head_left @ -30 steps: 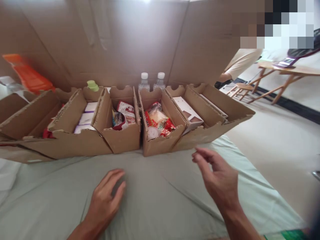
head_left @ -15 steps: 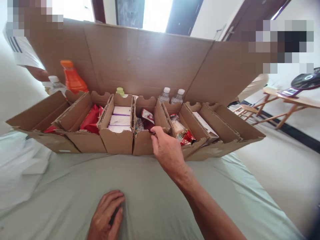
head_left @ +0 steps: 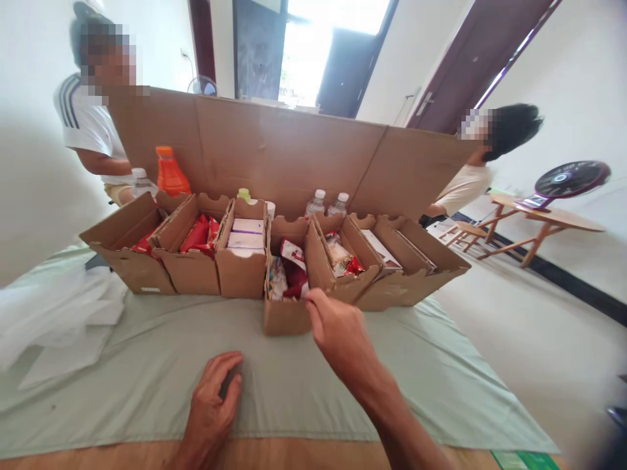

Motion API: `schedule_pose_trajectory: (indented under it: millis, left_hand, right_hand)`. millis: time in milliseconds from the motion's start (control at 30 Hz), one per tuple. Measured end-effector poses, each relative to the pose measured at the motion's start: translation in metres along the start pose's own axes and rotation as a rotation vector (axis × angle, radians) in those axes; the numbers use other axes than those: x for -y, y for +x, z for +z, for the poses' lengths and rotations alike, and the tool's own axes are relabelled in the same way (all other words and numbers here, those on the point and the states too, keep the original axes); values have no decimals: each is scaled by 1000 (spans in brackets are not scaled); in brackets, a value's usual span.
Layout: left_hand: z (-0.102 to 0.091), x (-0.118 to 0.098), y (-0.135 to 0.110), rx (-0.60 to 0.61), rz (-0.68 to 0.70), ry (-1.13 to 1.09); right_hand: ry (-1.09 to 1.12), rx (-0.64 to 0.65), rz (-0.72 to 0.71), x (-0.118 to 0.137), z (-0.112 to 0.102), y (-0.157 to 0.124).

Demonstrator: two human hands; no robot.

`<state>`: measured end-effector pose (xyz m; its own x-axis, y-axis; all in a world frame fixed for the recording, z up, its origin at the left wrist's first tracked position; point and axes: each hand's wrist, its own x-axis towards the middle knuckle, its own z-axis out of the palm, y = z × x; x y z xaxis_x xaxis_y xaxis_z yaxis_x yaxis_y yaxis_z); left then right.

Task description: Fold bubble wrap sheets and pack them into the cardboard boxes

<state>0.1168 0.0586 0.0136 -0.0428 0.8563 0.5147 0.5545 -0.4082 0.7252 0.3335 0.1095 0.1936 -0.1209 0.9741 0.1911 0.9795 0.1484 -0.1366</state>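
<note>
Beneath everything we see the pale green cloth (head_left: 304,411), with the tall cardboard panel (head_left: 289,147) standing behind the row of boxes (head_left: 191,277). The middle box (head_left: 288,320) sits on the cloth, jutting forward of its neighbours. We judge it stiff but light, its corrugated walls likely to bend or tear if squeezed at one spot; a hold low on both side walls should be steadier than one on the cut rim. Our right hand (head_left: 343,326) is narrowed, fingers pinched at the box's right front corner; whether they also touch a packet, we cannot tell. Our left hand (head_left: 213,395) holds nothing, thumb spread from loosely curved fingers over the cloth. Inside the box, the dark red packet (head_left: 296,281) and the pale packet (head_left: 278,279) look soft, slick and perhaps crushable, best lifted by their edges.
</note>
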Motion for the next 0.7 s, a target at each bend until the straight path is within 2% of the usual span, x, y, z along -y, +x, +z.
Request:
schedule_pose_trajectory:
  millis: [100,167,233,300,367,400,467,533,600,700]
  left_hand:
    - [-13,-5,-3,-11,-183,-7]
    - [-23,-11,-5,22,-271,-50]
    - [-31,-20,-6,82,-317,-113]
    - [-34,-31,-5,136,-341,-172]
    - [-31,-41,-2,172,-362,-225]
    - [-27,-46,2,190,-372,-251]
    - [-15,-54,13,228,-374,-314]
    - [0,-59,27,282,-361,-393]
    - [13,-60,36,357,-362,-485]
    - [22,-55,27,392,-446,-578]
  right_hand:
    - [228,-155,-199,-27,-4,-73]
    - [291,-219,-239,-54,-8,-116]
    - [271,-277,-121,-83,-11,-150]
    - [286,-384,108,-109,-9,-175]
    - [404,-458,288,-127,-1,-194]
    - [471,-447,328,-131,5,-201]
    - [534,-336,317,-134,20,-211]
    - [496,-192,286,-128,37,-217]
    - [463,-103,309,-117,54,-218]
    - [484,-111,393,-100,72,-211]
